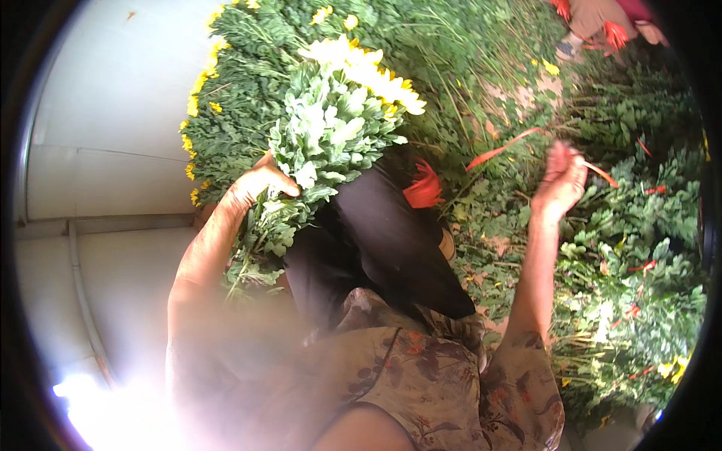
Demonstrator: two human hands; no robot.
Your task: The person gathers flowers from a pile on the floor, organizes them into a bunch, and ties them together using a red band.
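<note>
My left hand (264, 179) grips a bunch of yellow chrysanthemums (333, 118) around its leafy stems. The bright flower heads point up and away from me, and the bunch rests over my dark trouser leg (389, 231). Off to the right, my raised right hand (561, 175) pinches a red ribbon strip (502, 149); one end trails to the left and a short end pokes out to the right. A tuft of red strips (424, 185) hangs beside my knee.
Cut chrysanthemums (242, 118) are heaped ahead, flower heads towards a pale wall sheet (113, 124). Bundles with red ties (637, 270) lie along the right. Loose leaves and stems (491, 220) litter the ground. At top right another person's leg and shoe (569, 45) show, near more red strips (615, 35).
</note>
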